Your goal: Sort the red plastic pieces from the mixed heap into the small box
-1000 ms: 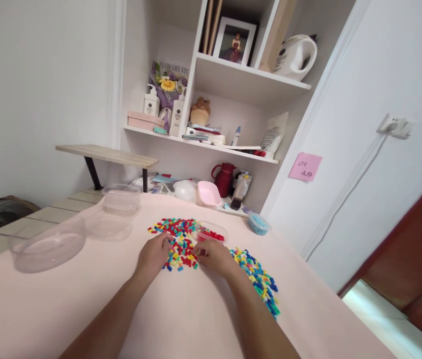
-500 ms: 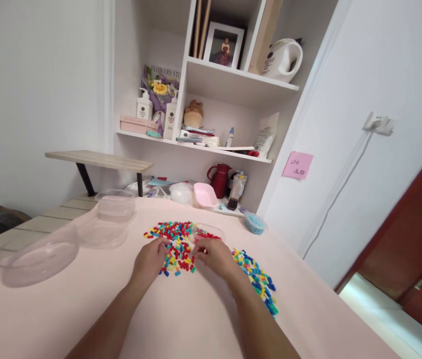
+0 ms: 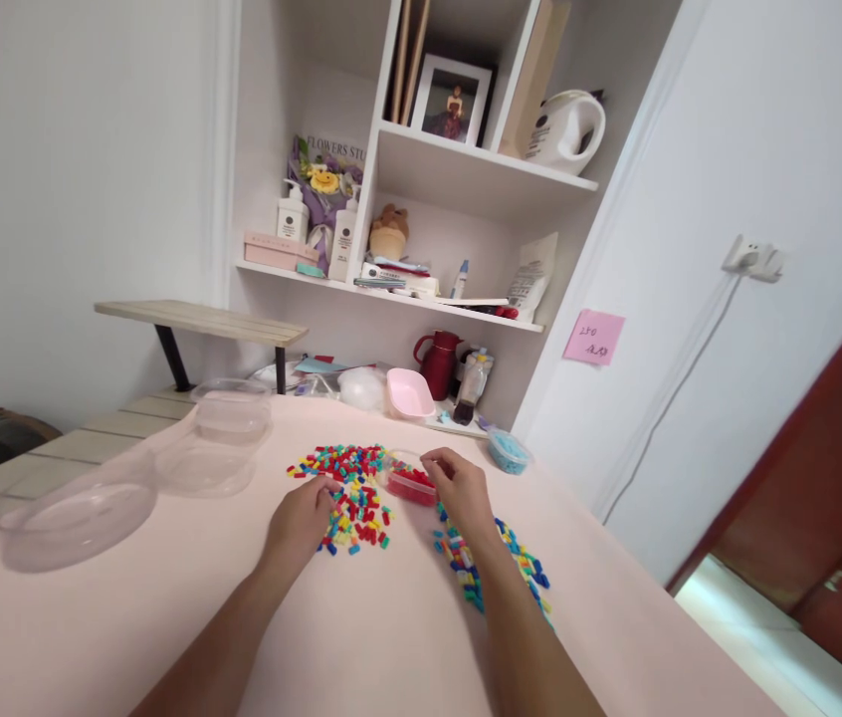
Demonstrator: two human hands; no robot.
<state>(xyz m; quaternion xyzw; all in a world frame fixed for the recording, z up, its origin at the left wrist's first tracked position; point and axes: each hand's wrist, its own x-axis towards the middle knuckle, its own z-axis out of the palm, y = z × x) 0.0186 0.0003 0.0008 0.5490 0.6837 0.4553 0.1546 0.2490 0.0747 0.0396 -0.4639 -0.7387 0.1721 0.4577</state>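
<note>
A heap of small coloured beads (image 3: 350, 483) in red, blue, green and yellow lies on the pink table (image 3: 361, 637). My left hand (image 3: 302, 518) rests at the heap's left edge, fingers curled down onto the beads. My right hand (image 3: 462, 488) hovers over a small clear dish of red beads (image 3: 410, 481), fingers bunched; what they hold is too small to see. A second pile without red beads (image 3: 492, 558) lies right of my right wrist.
Three clear plastic containers (image 3: 216, 463) sit on the table's left, the largest (image 3: 74, 518) nearest the edge. A small tub of blue beads (image 3: 509, 450) stands far right. Behind are a pink dish (image 3: 408, 391), a red jug (image 3: 441, 360) and cluttered wall shelves (image 3: 436, 299).
My right hand has moved from the mixed heap up and right to above the dish of red beads. My left hand has stayed at the heap's left edge.
</note>
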